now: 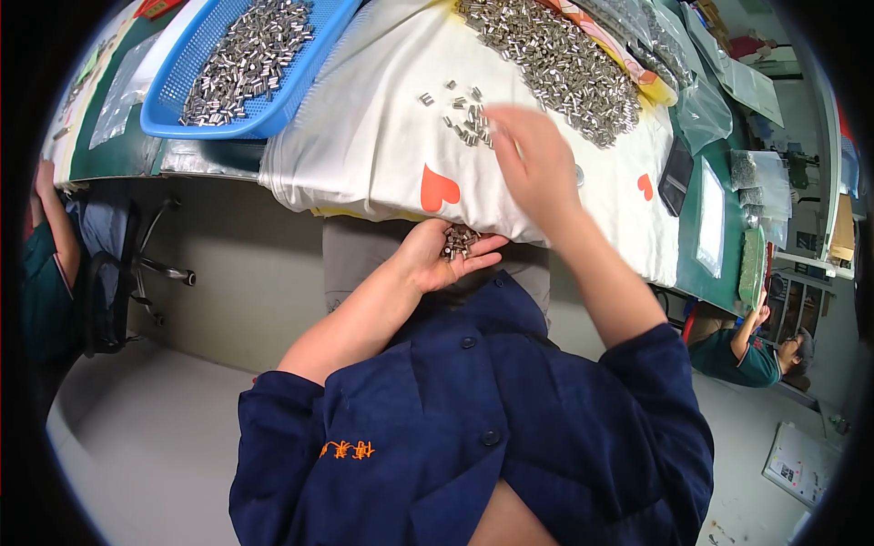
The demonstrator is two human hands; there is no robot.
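My left hand (430,258) is cupped palm up at the table's near edge, holding a small heap of short shiny metal cylinders (460,241). Its fingers stretch to the right beneath them. Over the white cloth (364,136) hovers my right hand (537,168), its fingertips smeared by motion beside a loose scatter of the same cylinders (469,129). Whether anything is between those fingers cannot be made out. Farther back on the right, a large pile of metal cylinders (574,77) spreads over the cloth.
A blue plastic basket (264,126) with many cylinders stands at the back left. To the right lie a dark flat phone-like object (675,176) and clear plastic bags (711,218). One person (756,350) works at the right, another (53,264) at the far left.
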